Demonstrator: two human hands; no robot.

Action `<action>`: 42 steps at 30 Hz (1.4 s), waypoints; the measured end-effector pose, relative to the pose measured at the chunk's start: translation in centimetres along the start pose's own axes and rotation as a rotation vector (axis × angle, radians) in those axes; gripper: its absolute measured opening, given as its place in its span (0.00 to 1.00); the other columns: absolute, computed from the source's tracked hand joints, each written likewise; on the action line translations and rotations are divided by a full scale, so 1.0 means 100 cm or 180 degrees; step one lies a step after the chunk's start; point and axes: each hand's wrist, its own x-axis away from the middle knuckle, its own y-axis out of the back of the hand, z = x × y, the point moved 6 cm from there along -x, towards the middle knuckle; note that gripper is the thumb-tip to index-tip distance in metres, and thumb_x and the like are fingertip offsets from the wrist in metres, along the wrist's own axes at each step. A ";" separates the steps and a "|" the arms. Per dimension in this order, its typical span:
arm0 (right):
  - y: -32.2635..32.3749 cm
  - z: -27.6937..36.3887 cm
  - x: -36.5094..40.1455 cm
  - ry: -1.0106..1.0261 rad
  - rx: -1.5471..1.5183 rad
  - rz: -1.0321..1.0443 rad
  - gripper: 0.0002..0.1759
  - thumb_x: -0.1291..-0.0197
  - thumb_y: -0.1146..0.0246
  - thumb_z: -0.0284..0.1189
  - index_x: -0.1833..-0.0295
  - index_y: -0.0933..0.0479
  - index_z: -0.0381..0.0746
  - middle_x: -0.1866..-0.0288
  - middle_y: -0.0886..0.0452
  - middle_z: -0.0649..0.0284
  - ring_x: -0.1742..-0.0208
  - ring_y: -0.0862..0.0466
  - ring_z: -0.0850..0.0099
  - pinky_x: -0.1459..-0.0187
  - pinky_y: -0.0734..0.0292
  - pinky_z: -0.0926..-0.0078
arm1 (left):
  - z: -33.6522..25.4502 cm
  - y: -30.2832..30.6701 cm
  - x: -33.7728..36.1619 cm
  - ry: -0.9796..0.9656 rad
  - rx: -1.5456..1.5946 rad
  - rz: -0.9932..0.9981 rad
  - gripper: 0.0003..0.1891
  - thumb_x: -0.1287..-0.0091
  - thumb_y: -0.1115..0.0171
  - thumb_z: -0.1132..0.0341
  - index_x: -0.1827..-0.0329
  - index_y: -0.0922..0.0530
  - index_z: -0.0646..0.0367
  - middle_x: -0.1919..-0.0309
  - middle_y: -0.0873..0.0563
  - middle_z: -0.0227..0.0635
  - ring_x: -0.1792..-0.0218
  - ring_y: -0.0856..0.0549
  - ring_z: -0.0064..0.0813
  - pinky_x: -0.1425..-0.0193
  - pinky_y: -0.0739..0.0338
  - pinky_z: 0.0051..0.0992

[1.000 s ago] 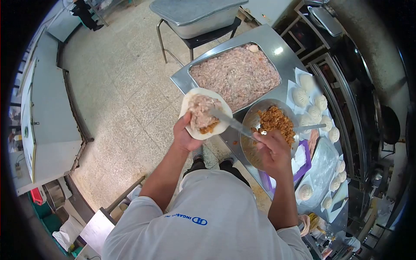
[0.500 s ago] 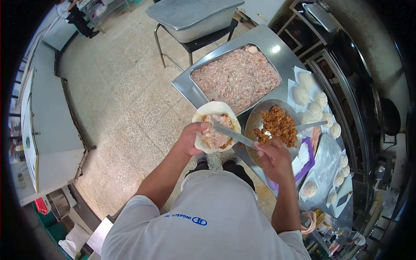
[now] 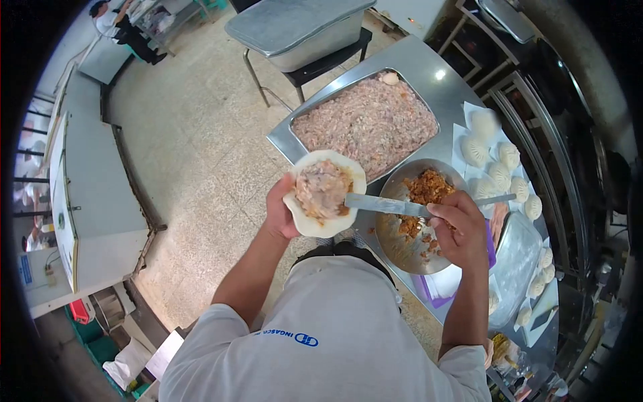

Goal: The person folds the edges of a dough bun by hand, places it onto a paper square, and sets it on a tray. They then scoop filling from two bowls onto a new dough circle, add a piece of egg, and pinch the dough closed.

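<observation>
My left hand point(image 3: 280, 209) cups a round, pale dough wrapper point(image 3: 358, 175), its edge bent up against my fingers. A mound of pinkish minced meat filling point(image 3: 320, 189) sits on the wrapper, with brown bits showing around it. My right hand point(image 3: 461, 228) is closed on a flat metal spatula point(image 3: 385, 204), whose tip reaches the filling's right side. Beneath the spatula and my right hand stands a steel bowl point(image 3: 396, 251) with brown cooked filling point(image 3: 429, 186). Behind the wrapper, a metal tray point(image 3: 293, 136) is full of pink meat mixture point(image 3: 368, 124).
Pleated buns point(image 3: 499, 177) on white papers line the steel table's right side. A grey utensil handle point(image 3: 497, 199) juts from the bowl. Nearby are a purple-edged tray point(image 3: 491, 253) and a plastic-covered tray point(image 3: 519, 258). A lidded tub point(image 3: 301, 30) rests on a chair; another person point(image 3: 124, 30) stands far left.
The spatula has drawn back to the right from over the filling to its edge, with my right hand. The wrapper has shifted slightly left and tilted, and the meat is more heaped.
</observation>
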 end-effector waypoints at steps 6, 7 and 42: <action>-0.013 0.001 -0.024 0.1025 0.0261 0.0611 0.14 0.51 0.34 0.19 0.58 0.15 0.43 0.67 0.24 0.60 0.68 0.21 0.61 0.68 0.27 0.65 | 0.016 0.015 -0.006 0.0760 -0.0468 -0.0168 0.40 0.37 0.32 0.51 0.26 0.35 0.66 0.33 0.24 0.54 0.32 0.23 0.52 0.26 0.31 0.51; -0.019 -0.001 -0.025 0.1023 0.0592 0.0739 0.14 0.50 0.34 0.19 0.56 0.14 0.42 0.65 0.24 0.60 0.66 0.21 0.61 0.65 0.26 0.64 | 0.020 0.016 -0.006 0.0715 -0.0375 -0.0179 0.41 0.38 0.30 0.52 0.26 0.36 0.65 0.32 0.25 0.55 0.32 0.24 0.53 0.27 0.31 0.52; -0.121 -0.165 -0.130 -0.2745 0.0915 -0.0757 0.12 0.36 0.39 0.30 0.50 0.19 0.37 0.56 0.14 0.44 0.52 0.15 0.45 0.49 0.22 0.52 | -0.115 0.039 -0.077 0.0793 -0.0632 -0.0181 0.44 0.46 0.26 0.60 0.26 0.36 0.64 0.34 0.23 0.52 0.33 0.22 0.50 0.28 0.28 0.51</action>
